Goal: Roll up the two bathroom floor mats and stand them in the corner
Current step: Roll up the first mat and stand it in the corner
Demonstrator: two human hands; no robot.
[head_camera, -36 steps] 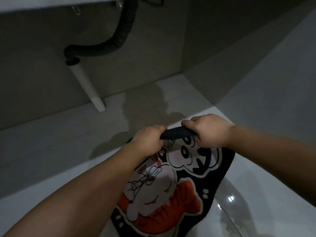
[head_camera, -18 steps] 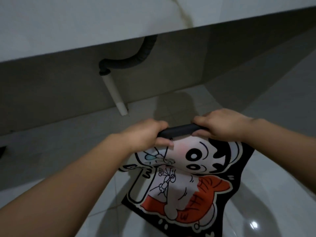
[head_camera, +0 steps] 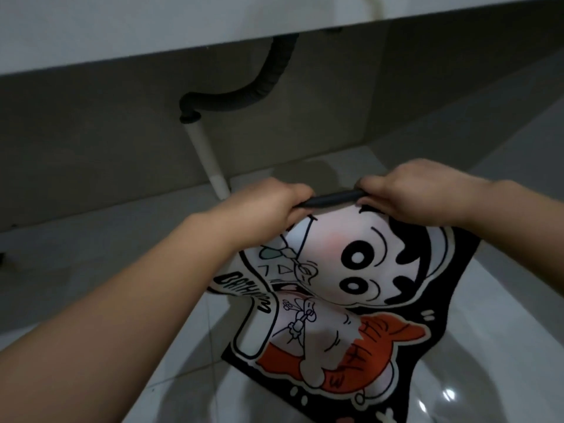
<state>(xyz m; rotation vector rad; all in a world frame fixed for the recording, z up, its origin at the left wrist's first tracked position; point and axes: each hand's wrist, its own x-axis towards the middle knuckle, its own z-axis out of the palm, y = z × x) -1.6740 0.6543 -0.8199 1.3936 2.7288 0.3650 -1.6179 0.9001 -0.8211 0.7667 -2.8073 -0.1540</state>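
The pale, glossy tiled floor (head_camera: 503,346) carries the near end of a black cartoon-printed mat (head_camera: 351,315) at centre right. Farther left, a white pipe (head_camera: 207,160) meets it.

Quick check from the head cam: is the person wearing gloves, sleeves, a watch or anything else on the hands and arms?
Nothing worn shows. The left hand and right hand are bare, with no gloves, rings or watch visible. Both forearms are uncovered to the frame edge, so no sleeve appears.
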